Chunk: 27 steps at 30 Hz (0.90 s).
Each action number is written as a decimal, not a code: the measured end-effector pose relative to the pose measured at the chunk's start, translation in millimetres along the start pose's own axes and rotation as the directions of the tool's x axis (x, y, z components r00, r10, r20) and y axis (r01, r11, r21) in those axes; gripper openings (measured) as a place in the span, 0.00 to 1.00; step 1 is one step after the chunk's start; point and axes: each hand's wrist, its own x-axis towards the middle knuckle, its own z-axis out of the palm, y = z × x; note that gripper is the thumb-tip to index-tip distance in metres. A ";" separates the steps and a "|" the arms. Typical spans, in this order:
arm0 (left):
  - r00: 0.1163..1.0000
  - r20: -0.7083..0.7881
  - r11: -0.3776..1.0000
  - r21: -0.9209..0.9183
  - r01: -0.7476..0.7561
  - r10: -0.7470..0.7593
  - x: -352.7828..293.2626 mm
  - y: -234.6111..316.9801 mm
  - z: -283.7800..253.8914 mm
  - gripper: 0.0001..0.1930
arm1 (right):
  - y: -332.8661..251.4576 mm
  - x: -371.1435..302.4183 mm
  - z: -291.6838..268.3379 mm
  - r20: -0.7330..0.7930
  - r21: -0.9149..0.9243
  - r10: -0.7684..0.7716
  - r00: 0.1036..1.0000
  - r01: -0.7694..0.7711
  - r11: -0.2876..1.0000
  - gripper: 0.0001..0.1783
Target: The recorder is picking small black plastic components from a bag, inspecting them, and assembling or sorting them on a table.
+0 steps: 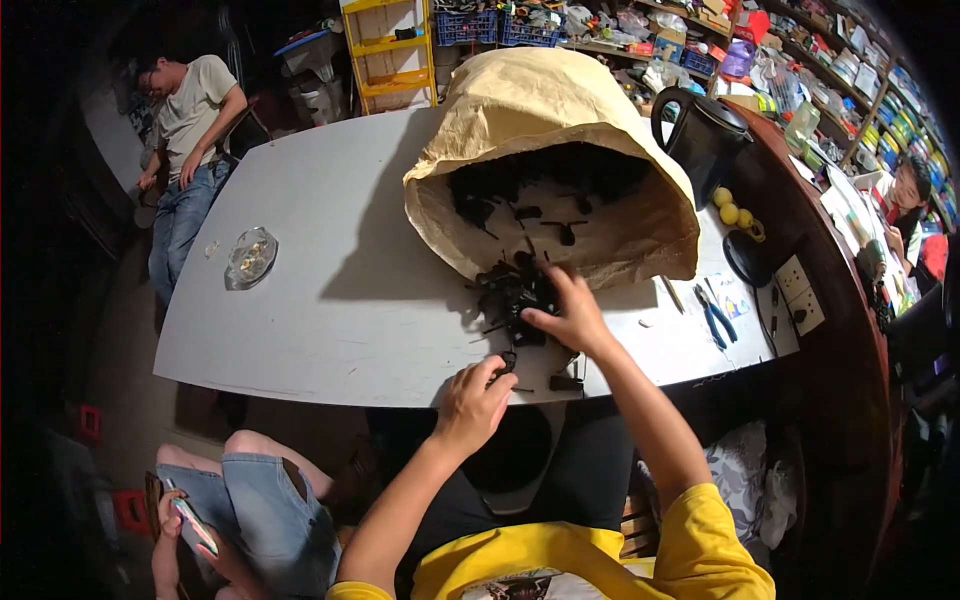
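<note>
You work at a pale table [300,340], where a bulky tan sack [530,90] lies with its mouth toward you, dark bits inside. A black kettle [697,135] stands beside it at right. A pile of black parts [508,298] sits at the sack's lower lip. Your right hand [580,318] reaches over it, thumb and fingers apart; your left hand [470,405] bends at the near edge. Blue-handled pliers [717,322] lie to the right. A small black piece [509,361] meets your left fingertips; whether they clamp it, one cannot tell.
</note>
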 end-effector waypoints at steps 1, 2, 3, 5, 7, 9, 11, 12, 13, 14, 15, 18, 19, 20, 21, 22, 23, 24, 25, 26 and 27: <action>1.000 0.005 1.000 0.001 0.001 -0.001 -2.0 -1.5 -2.0 0.12 | 3.2 2.9 -7.1 0.003 -0.025 -0.003 1.000 0.003 1.000 0.40; 1.000 0.014 0.999 -0.020 0.026 -0.026 -3.9 -2.7 -3.5 0.12 | 3.5 3.3 -14.8 0.026 -0.074 0.064 0.998 -0.062 0.995 0.39; 0.999 0.024 0.998 -0.046 0.049 -0.048 -4.9 -1.8 -3.4 0.12 | 3.5 1.5 -24.6 0.011 -0.049 0.035 0.999 -0.035 0.998 0.39; 0.997 0.037 0.996 -0.055 0.068 -0.066 -6.6 2.1 -5.9 0.12 | -4.6 -6.4 -38.9 -0.021 -0.133 0.079 0.997 -0.081 0.988 0.35; 0.989 0.047 0.984 -0.107 0.144 -0.140 -7.6 3.7 -3.9 0.12 | -15.9 -24.4 -46.9 -0.232 -0.239 -0.193 0.953 0.137 0.961 0.30; 0.982 0.055 0.978 -0.104 0.183 -0.178 -15.2 -1.6 -3.8 0.15 | -58.0 -45.8 -60.6 -0.146 -0.001 -0.391 0.909 0.395 0.919 0.28; 0.996 -0.023 0.996 0.018 0.082 -0.082 -10.4 0.2 -8.3 0.13 | -108.6 -72.2 -79.1 0.027 0.322 -0.659 0.752 0.618 0.718 0.19; 0.982 0.030 0.972 -0.137 0.191 -0.189 -25.8 -19.9 3.9 0.13 | -129.7 -80.8 -84.0 0.110 0.545 -0.775 0.623 0.614 0.571 0.17; 0.983 0.025 0.979 -0.090 0.182 -0.180 -8.6 -1.1 -5.9 0.13 | -148.9 -92.7 -95.2 0.112 0.514 -0.851 0.514 0.703 0.492 0.16; 0.984 0.024 0.977 -0.124 0.175 -0.174 0.1 5.8 -4.5 0.13 | -160.4 -104.5 -99.1 0.091 0.561 -0.831 0.548 0.661 0.497 0.11; 0.982 0.007 0.975 -0.120 0.189 -0.189 0.4 7.1 -9.1 0.14 | -174.4 -95.0 -105.0 -0.143 -0.008 -0.966 0.215 0.976 0.218 0.15; 0.971 0.026 0.959 -0.148 0.240 -0.239 -0.4 3.8 -3.5 0.14 | -170.7 -117.1 -110.5 0.038 0.659 -0.652 0.757 0.471 0.586 0.16; 0.967 0.024 0.958 -0.133 0.256 -0.255 -2.4 0.1 -5.2 0.14 | -161.8 -113.1 -107.8 -0.103 0.563 -0.763 0.638 0.670 0.484 0.15; 0.968 0.025 0.965 -0.073 0.250 -0.249 -5.2 -4.7 -8.0 0.14 | -150.7 -111.0 -104.4 -0.225 0.434 -0.849 0.478 0.829 0.352 0.15; 0.967 0.022 0.967 -0.008 0.253 -0.253 -13.0 -10.9 -12.4 0.14 | -127.4 -113.2 -98.3 -0.145 0.640 -0.827 0.544 0.689 0.341 0.04; 0.967 0.023 0.968 -0.014 0.252 -0.252 -12.2 -11.7 -9.5 0.14 | -122.9 -112.5 -98.6 -0.187 0.685 -0.717 0.672 0.612 0.395 0.04; 0.976 0.026 0.976 -0.035 0.217 -0.216 0.2 -1.6 -4.2 0.15 | -101.7 -133.9 -91.2 -0.273 0.657 -0.485 0.831 0.529 0.537 0.03; 0.977 0.021 0.977 -0.014 0.213 -0.212 0.9 1.1 -6.0 0.15 | -87.8 -122.3 -98.9 -0.240 0.430 -0.431 0.870 0.493 0.756 0.03; 0.975 0.020 0.975 0.002 0.220 -0.220 -1.8 1.5 -7.4 0.15 | -68.4 -117.1 -86.9 -0.206 0.192 -0.289 0.935 0.328 0.925 0.04; 0.981 -0.009 0.980 0.037 0.196 -0.196 -4.4 3.0 -8.4 0.15 | -47.7 -113.4 -69.9 -0.198 0.079 -0.202 0.959 0.221 0.972 0.05; 0.987 -0.034 0.985 0.059 0.161 -0.160 -3.4 5.9 -7.1 0.15 | -24.4 -116.4 -60.1 -0.141 0.020 -0.202 0.969 0.206 0.978 0.09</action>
